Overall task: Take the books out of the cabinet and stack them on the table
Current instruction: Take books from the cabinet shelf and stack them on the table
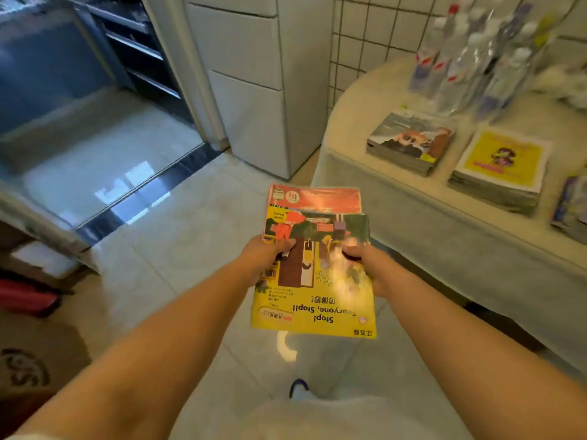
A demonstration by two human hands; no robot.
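Centre of the frame, both arms are stretched forward with a small bundle of thin books [314, 265] held over the tiled floor [178, 249], not yet over the table. The left hand [270, 258] grips the bundle's left edge, thumb curled across the yellow cover, and the right hand [368, 265] pinches the right edge the same way; two hands on opposite sides looks like the sensible hold for floppy, glossy covers that would otherwise sag or slide. And they are sliding a little: a red-topped book [314, 196] pokes out past the far end of the top yellow one, so the bundle is not squared up. Over at the right of the frame, the cloth-covered table [413, 223] already carries the results: one stack [409, 144] with a cartoon cover, a second stack [502, 169] topped in yellow just beside it, and a third pile [571, 204] cut off by the right edge. Behind them, upper right, a shrink-wrapped pack of water bottles [476, 58] crowds the back of the table, so my read is that landing room lies only along the front edge or on top of an existing stack. A white drawer unit [254, 90] stands top centre, left of the table; whether it is the cabinet in question, I cannot tell. A cardboard box [28, 369] sits lower left, well away from the path.
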